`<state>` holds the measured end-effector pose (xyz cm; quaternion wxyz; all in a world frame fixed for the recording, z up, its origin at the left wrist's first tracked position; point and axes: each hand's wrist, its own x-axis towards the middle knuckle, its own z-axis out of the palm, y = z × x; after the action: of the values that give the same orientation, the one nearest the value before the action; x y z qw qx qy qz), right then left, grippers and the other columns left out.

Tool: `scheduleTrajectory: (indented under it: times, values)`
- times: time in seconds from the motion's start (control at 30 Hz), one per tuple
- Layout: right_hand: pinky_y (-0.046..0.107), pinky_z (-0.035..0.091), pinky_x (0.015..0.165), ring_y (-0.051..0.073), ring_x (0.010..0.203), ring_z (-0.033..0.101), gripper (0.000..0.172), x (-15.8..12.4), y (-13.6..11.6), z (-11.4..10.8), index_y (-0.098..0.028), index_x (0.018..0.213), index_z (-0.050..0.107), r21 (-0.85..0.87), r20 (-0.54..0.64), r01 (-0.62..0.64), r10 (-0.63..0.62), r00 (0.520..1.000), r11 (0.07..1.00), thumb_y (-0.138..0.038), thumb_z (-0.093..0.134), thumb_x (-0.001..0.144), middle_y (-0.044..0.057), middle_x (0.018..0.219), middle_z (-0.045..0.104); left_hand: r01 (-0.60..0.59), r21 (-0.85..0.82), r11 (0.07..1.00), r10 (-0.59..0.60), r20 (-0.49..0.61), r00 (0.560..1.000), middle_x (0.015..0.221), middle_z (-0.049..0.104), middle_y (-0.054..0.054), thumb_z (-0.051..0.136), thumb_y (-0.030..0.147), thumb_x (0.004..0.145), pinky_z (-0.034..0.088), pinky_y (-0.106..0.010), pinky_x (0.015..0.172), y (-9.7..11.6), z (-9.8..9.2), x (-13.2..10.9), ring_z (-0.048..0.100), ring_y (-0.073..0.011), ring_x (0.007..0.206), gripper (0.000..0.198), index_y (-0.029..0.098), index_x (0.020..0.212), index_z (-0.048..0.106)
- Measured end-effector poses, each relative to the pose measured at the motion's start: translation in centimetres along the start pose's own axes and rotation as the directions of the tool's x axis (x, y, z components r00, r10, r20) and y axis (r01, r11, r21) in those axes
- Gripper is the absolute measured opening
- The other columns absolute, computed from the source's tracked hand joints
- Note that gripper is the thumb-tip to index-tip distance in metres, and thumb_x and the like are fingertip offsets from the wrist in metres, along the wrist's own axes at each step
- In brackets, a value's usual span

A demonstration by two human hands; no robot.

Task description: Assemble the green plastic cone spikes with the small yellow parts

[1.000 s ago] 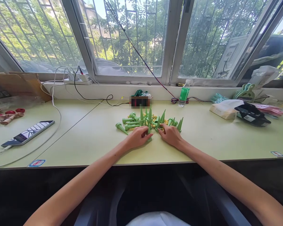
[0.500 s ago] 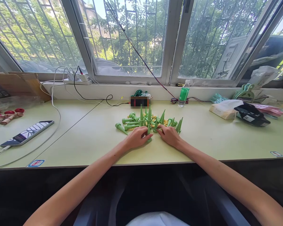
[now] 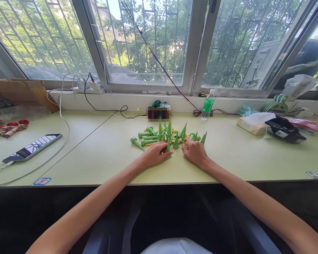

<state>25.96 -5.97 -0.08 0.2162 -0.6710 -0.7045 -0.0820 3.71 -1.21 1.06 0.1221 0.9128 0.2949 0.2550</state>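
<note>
Behind the green cones (image 3: 169, 131), heaped on the table (image 3: 100, 155), stood a bottle (image 3: 207, 105); a tissue box (image 3: 250, 125) sat well to the right, a phone (image 3: 31, 148) well to the left. A lone cone (image 3: 176, 141) stood upright between the hands. The left hand (image 3: 156, 153) had thumb and fingers closed around a near cone (image 3: 168, 144) — its tip poking up. The right hand's (image 3: 194, 151) fingers curled by the heap — pinching or not, I couldn't tell.

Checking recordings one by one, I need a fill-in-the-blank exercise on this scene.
The green cone held by the left hand points ____.
The pile mixes green pieces with ____ ones.
The bottle wears a ____ label.
The phone lies to the ____ of the left hand.

Missing words: up; yellow; green; left.
</note>
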Motion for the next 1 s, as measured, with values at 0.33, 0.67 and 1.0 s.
scheduleTrajectory:
  times: [0.33,0.67,1.0]
  values:
    - [0.028,0.044,0.062,0.024,0.067,0.068,0.028,0.04,-0.22,-0.32,-0.011,0.116,0.059,-0.091,0.067,-0.045,0.052,0.996,0.995,-0.021,0.043,0.096,0.009,0.072,0.068,0.008,-0.036,0.999,-0.009,-0.03,1.0,0.069,0.056,0.001,0.062,0.037,0.09,0.035,-0.027,0.059,-0.11,0.14,0.06,0.047,-0.0134,0.062,0.033,0.019,0.068,0.045]
    - [0.03,0.046,0.061,0.027,0.07,0.07,0.023,0.15,0.06,-0.02,-0.01,0.11,0.06,-0.065,0.086,-0.036,0.041,0.995,0.997,-0.018,0.043,0.097,0.013,0.076,0.069,-0.008,-0.011,1.0,0.007,-0.042,0.999,0.063,0.055,0.001,0.058,0.037,0.092,0.034,-0.028,0.057,0.05,0.1,-0.03,0.046,-0.0132,0.057,0.033,0.019,0.067,0.047]
    - [0.027,0.039,0.054,0.022,0.061,0.066,0.018,0.08,0.28,0.01,-0.012,0.105,0.057,0.006,0.07,-0.007,0.007,0.998,1.0,-0.02,0.042,0.099,0.007,0.069,0.066,0.004,-0.107,0.994,-0.008,-0.034,0.999,0.062,0.053,0.002,0.057,0.03,0.092,0.034,-0.027,0.057,-0.05,-0.4,-0.38,0.044,-0.0119,0.056,0.022,0.017,0.074,0.057]
